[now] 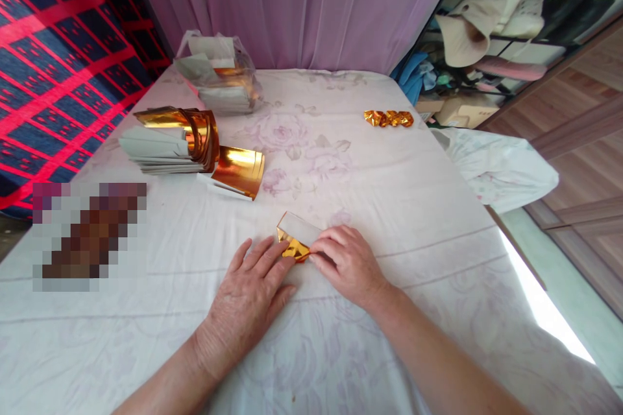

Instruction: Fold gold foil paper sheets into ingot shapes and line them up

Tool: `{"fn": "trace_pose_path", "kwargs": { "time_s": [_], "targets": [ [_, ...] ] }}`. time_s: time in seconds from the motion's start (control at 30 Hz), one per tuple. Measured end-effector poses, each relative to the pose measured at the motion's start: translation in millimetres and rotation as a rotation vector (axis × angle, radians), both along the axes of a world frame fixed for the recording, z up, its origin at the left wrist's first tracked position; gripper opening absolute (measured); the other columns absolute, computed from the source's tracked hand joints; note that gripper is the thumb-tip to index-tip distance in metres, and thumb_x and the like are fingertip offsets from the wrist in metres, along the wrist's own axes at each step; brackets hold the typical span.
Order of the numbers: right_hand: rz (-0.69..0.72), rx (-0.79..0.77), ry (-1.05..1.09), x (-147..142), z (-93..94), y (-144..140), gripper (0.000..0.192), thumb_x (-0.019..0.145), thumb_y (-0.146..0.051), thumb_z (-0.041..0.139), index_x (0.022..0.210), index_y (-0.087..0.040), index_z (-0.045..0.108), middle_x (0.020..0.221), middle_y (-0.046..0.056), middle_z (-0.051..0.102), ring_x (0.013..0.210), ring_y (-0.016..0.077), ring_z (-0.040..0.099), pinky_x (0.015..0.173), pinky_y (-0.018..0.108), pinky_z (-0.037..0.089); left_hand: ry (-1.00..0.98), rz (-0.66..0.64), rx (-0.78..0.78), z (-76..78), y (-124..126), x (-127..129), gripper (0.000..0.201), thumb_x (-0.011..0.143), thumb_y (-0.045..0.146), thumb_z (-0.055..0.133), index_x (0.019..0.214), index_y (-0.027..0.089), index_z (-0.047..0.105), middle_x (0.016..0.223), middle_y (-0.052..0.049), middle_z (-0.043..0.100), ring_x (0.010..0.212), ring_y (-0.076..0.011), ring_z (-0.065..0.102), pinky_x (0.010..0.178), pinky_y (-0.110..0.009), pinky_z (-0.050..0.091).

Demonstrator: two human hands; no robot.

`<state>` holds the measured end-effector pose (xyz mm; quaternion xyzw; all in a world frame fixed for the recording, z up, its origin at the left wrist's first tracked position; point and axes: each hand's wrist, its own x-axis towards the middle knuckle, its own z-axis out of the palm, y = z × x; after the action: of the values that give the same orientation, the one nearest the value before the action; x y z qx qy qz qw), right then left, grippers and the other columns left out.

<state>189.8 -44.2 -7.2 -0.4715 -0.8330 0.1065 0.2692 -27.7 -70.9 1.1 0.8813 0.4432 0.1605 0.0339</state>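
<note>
A partly folded sheet of gold foil paper (pixel 298 228) lies on the tablecloth between my hands, its far part showing the white side and its near part folded over in gold. My left hand (pixel 250 292) rests flat, fingers spread, with fingertips on the paper's left and near side. With thumb and fingers pinched together, my right hand (pixel 349 262) grips the paper's right edge. The right fingertips cover that end of the sheet. Beyond my hands, at the far right, a short row of folded gold foil pieces (pixel 388 118) sits on the table.
A bent stack of gold foil paper (pixel 170 149) lies at the left, with loose gold sheets (pixel 238 172) beside it. Behind stands a clear plastic bag (pixel 219 74) of more sheets. A pixelated patch (pixel 92 233) hides something at the left. Shelves (pixel 506 45) stand right of the table.
</note>
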Motion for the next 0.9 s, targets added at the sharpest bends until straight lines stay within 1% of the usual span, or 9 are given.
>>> {"fn": "trace_pose_path", "kwargs": {
  "time_s": [0.13,0.27,0.33,0.43,0.53,0.67,0.9],
  "targets": [
    [-0.022,-0.014,0.01,-0.8,0.1,-0.5,0.012,0.091,-0.022,0.059,0.083,-0.022,0.068,0.086,0.003,0.066,0.083,0.0184,0.058,0.076,0.035,0.043,-0.014,0.013,-0.004,-0.8,-0.6,-0.2,0.035,0.096,0.035,0.048,0.127,0.022,0.058,0.133,-0.008,0.062,0.126,-0.029,0.052,0.109,-0.054,0.036],
    [-0.052,-0.019,0.016,-3.0,-0.1,-1.2,0.013,0.09,-0.021,0.058,0.08,-0.022,0.067,0.084,0.003,0.065,0.082,0.0179,0.058,0.076,0.034,0.042,-0.024,-0.024,0.039,-1.6,-2.1,-2.9,0.035,0.097,0.033,0.046,0.128,0.02,0.056,0.133,-0.01,0.062,0.126,-0.0284,0.053,0.11,-0.052,0.035],
    [-0.071,-0.024,0.023,-4.6,-0.2,-1.7,0.012,0.089,-0.02,0.059,0.08,-0.022,0.066,0.084,0.003,0.064,0.082,0.0179,0.057,0.076,0.034,0.042,-0.017,-0.039,0.057,-1.9,-2.9,-3.9,0.033,0.096,0.033,0.048,0.126,0.021,0.056,0.134,-0.009,0.061,0.125,-0.0286,0.053,0.11,-0.053,0.034],
    [-0.089,-0.038,0.039,-6.4,0.1,-2.5,0.011,0.088,-0.019,0.06,0.079,-0.022,0.066,0.083,0.002,0.064,0.082,0.0182,0.057,0.075,0.034,0.041,0.018,-0.034,0.073,-1.5,-3.6,-3.7,0.032,0.095,0.037,0.051,0.125,0.028,0.058,0.135,-0.007,0.06,0.125,-0.0296,0.054,0.112,-0.055,0.029],
    [-0.094,-0.048,0.05,-7.2,0.8,-2.9,0.011,0.088,-0.02,0.06,0.078,-0.022,0.065,0.082,0.002,0.064,0.082,0.0185,0.057,0.076,0.034,0.04,0.068,-0.018,0.071,-0.4,-2.9,-2.4,0.039,0.095,0.041,0.05,0.133,0.031,0.054,0.136,-0.005,0.06,0.125,-0.0296,0.054,0.115,-0.057,0.02],
    [-0.095,-0.047,0.04,-6.9,1.3,-2.6,0.01,0.088,-0.021,0.061,0.077,-0.022,0.063,0.082,0.002,0.063,0.082,0.0181,0.057,0.076,0.034,0.041,0.08,-0.012,0.063,0.7,-1.6,-1.6,0.042,0.096,0.043,0.047,0.135,0.03,0.053,0.134,-0.004,0.061,0.125,-0.0283,0.054,0.118,-0.056,0.013],
    [-0.083,-0.066,0.037,-6.9,0.6,-2.5,0.012,0.09,-0.021,0.056,0.079,-0.021,0.063,0.082,0.003,0.063,0.082,0.0191,0.056,0.077,0.035,0.04,0.085,-0.02,0.069,1.0,-0.9,-2.3,0.043,0.098,0.046,0.043,0.135,0.029,0.054,0.135,-0.004,0.061,0.125,-0.0275,0.053,0.119,-0.053,0.008]
  ]
}}
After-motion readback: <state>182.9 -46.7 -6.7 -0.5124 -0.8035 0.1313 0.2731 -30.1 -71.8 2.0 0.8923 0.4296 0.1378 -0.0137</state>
